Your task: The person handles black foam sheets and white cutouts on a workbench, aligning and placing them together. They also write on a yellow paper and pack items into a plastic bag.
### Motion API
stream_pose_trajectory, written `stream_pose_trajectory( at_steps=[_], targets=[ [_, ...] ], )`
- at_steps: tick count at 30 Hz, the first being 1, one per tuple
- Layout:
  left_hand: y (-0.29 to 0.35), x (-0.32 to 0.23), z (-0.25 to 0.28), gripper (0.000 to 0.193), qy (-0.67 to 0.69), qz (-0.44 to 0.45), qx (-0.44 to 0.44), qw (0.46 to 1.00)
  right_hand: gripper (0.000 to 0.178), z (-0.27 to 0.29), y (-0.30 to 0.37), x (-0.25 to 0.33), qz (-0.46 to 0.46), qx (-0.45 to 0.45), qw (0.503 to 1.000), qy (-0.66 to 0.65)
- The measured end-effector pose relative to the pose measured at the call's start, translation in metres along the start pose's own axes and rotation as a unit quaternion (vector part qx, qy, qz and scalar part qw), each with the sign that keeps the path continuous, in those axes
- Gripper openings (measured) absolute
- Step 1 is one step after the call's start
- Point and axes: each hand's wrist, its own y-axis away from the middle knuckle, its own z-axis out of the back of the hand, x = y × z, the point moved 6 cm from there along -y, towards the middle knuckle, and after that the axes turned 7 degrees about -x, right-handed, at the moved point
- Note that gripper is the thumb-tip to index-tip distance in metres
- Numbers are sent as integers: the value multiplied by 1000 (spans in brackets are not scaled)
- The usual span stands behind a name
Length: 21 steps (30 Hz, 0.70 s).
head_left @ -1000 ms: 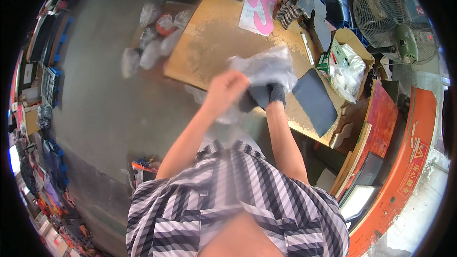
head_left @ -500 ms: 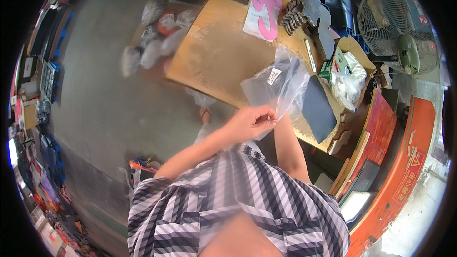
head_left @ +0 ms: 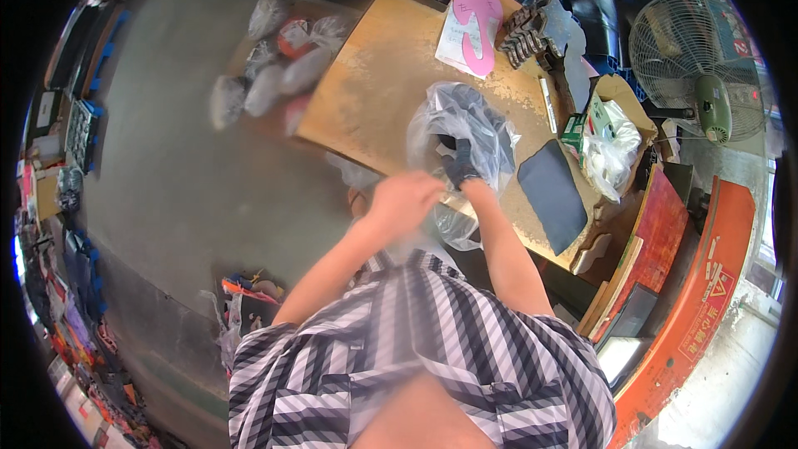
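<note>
A clear plastic bag (head_left: 490,137) stands puffed open over the near edge of the wooden table (head_left: 366,75). My right hand (head_left: 460,162), in a dark glove, reaches into it; the fingers look apart through the film, with nothing plainly held. Bare and slightly blurred, my left hand (head_left: 407,202) has its fingers closed at the bag's near edge, beside my right wrist. Part of the bag hangs below that wrist. A dark grey flat sheet (head_left: 553,195) lies on the table right of the bag.
Pink cut-out shape (head_left: 480,25) on white paper, grey-brown stacked pieces (head_left: 524,37) and a white marker (head_left: 548,106) lie farther back. At right stand a carton (head_left: 615,145) with plastic bags and a fan (head_left: 706,75). Wrapped bundles (head_left: 283,75) sit left of the table.
The bag has gone from flat and limp to opened out. My right hand now shows gloved inside it. My left hand has shifted left, along the bag's edge.
</note>
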Motion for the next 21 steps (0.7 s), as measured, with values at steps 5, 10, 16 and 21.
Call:
stream_pose_trajectory(
  at_steps=[5,10,16,21],
  targets=[
    [-43,27,-54,22,-45,-61,107,991,54,51,16,-6,90,-42,988,118],
    [-93,47,-65,46,-234,-137,-20,962,56,97,105,-13,19,276,948,156],
    [-112,70,-51,34,-239,12,25,971,36,149,146,30,115,136,984,-17],
    [-103,49,-35,10,-124,3,7,992,42,192,135,52,161,47,986,-11]
  ],
)
